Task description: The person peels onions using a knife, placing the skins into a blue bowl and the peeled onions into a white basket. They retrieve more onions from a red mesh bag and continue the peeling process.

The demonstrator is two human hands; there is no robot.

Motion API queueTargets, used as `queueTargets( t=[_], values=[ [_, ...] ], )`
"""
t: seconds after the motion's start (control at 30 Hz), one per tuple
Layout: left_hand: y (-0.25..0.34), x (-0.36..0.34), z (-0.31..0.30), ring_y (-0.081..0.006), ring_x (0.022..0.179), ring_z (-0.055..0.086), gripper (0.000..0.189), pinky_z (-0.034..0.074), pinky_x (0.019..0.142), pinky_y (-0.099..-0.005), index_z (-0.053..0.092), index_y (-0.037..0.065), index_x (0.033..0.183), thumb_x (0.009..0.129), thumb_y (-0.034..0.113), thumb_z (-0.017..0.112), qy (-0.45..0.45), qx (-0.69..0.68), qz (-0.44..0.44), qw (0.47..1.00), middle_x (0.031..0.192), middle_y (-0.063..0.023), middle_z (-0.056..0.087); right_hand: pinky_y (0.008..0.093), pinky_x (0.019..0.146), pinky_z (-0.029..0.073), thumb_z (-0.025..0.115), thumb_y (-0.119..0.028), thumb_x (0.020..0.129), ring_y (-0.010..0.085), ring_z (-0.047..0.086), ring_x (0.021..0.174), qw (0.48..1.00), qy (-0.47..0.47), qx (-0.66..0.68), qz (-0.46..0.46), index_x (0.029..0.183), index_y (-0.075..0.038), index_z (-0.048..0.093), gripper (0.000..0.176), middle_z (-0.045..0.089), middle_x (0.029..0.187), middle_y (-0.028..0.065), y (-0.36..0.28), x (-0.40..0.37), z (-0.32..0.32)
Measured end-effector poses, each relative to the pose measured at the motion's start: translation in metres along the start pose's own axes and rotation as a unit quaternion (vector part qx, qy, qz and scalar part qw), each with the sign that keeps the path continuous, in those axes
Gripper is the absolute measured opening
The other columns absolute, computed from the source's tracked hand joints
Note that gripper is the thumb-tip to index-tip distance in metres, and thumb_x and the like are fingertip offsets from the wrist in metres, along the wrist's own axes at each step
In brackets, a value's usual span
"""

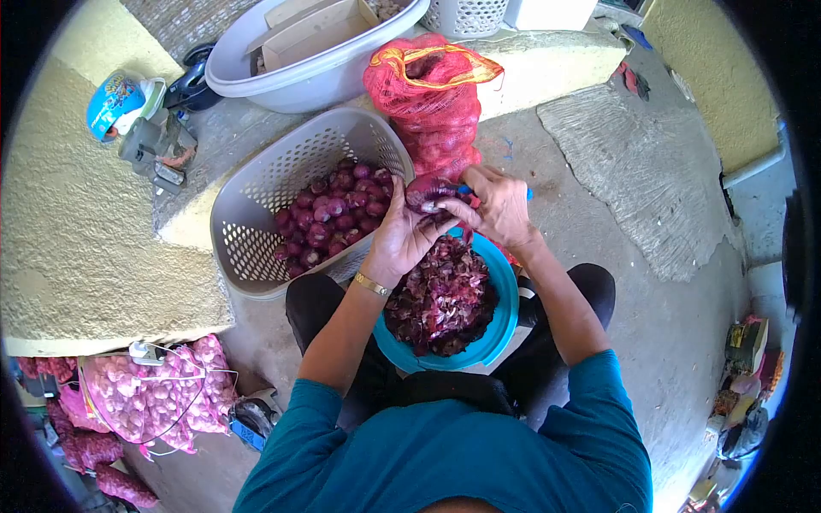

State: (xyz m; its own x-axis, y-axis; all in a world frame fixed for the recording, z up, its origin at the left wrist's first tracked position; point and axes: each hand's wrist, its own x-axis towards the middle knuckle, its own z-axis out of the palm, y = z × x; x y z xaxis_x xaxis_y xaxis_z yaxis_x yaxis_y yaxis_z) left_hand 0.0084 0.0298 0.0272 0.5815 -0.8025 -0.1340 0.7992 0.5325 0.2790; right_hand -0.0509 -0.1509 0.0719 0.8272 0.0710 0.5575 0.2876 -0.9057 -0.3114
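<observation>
My left hand [404, 235] cups a red onion [428, 191] over a teal bowl [505, 321] full of purple onion skins. My right hand [500, 205] grips a small knife with a blue handle [466, 190] and its fingers press on the onion's skin. Both hands meet just above the bowl, which rests on my lap. A grey perforated basket [256, 222] holding several peeled red onions stands to the left, tilted toward me. Behind the hands stands an open red mesh sack [432, 103] of onions.
A grey plastic tub [299, 73] with cardboard sits at the back on a concrete ledge. Pink mesh bags of onions [162, 398] lie at lower left. A blue-topped item and tools [137, 120] rest on the left ledge. Bare concrete floor spreads to the right.
</observation>
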Motion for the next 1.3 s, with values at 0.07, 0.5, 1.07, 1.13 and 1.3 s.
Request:
queueTargets(
  t=[0.07,0.5,1.07,1.13,1.3],
  values=[
    [-0.001,-0.001,0.004,-0.0323,0.125,0.052,0.069,0.040,0.112,-0.0529,0.044,-0.004,0.132,0.098,0.056,0.041,0.002,0.004,-0.001,1.000,0.129,-0.0206,0.054,0.0417,0.054,0.050,0.066,-0.056,0.082,0.0297,0.066,0.071,1.000,0.013,-0.002,0.004,0.079,-0.009,0.056,0.049,0.060,0.074,0.0085,-0.001,0.002,-0.002],
    [-0.003,0.000,0.000,-0.0293,0.121,0.055,0.074,0.048,0.105,-0.0488,0.043,0.000,0.135,0.095,0.062,0.042,0.031,0.065,-0.007,0.997,0.131,-0.0174,0.054,0.0416,0.053,0.050,0.066,-0.056,0.081,0.0293,0.065,0.070,0.999,0.002,-0.026,-0.022,0.076,-0.009,0.054,0.049,0.059,0.072,0.0079,-0.001,0.003,-0.005],
    [-0.003,0.003,-0.012,-0.0204,0.099,0.062,0.071,0.049,0.103,-0.0455,0.055,-0.001,0.120,0.091,0.063,0.052,0.034,0.077,0.023,0.996,0.104,-0.0102,0.062,0.0420,0.055,0.051,0.069,-0.058,0.078,0.0312,0.066,0.071,0.999,0.000,0.003,-0.038,0.083,-0.008,0.056,0.051,0.060,0.074,0.0105,0.000,0.002,0.001],
    [-0.004,0.001,-0.004,-0.0213,0.101,0.061,0.069,0.048,0.104,-0.0456,0.055,-0.001,0.120,0.092,0.062,0.052,0.046,0.086,0.024,0.995,0.106,-0.0108,0.062,0.0420,0.055,0.051,0.069,-0.058,0.078,0.0316,0.066,0.071,0.999,0.014,0.002,-0.046,0.084,-0.008,0.056,0.052,0.060,0.075,0.0111,-0.001,0.002,0.003],
    [-0.005,0.001,0.001,-0.0208,0.108,0.060,0.063,0.049,0.103,-0.0444,0.050,0.002,0.129,0.097,0.056,0.049,0.076,0.079,0.007,0.994,0.119,-0.0106,0.061,0.0420,0.055,0.052,0.065,-0.058,0.082,0.0311,0.066,0.073,0.999,-0.021,-0.019,-0.027,0.086,-0.009,0.058,0.049,0.062,0.078,0.0097,-0.001,0.003,0.004]
  ],
)
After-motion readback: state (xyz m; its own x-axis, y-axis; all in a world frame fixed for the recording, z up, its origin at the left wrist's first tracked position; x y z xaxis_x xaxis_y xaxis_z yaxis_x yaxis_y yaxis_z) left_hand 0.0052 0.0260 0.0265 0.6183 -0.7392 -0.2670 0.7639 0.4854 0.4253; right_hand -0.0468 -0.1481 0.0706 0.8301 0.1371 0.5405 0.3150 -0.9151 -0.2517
